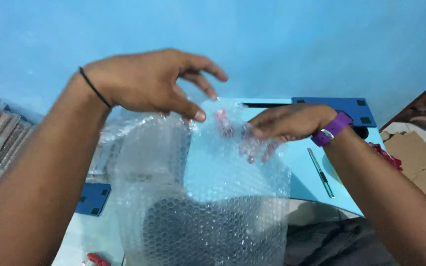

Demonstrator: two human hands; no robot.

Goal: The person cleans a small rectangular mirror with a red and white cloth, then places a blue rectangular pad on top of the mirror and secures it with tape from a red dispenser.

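Light-blue table, blue wall

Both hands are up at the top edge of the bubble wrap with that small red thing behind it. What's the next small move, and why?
Probably bring the left hand down to pinch the top edge of the bubble wrap again. Its fingers are spread open above the sheet, while the right hand alone grips the sheet, fingers behind it, beside the small red item. The sheet hangs loose, so a second grip would steady it.
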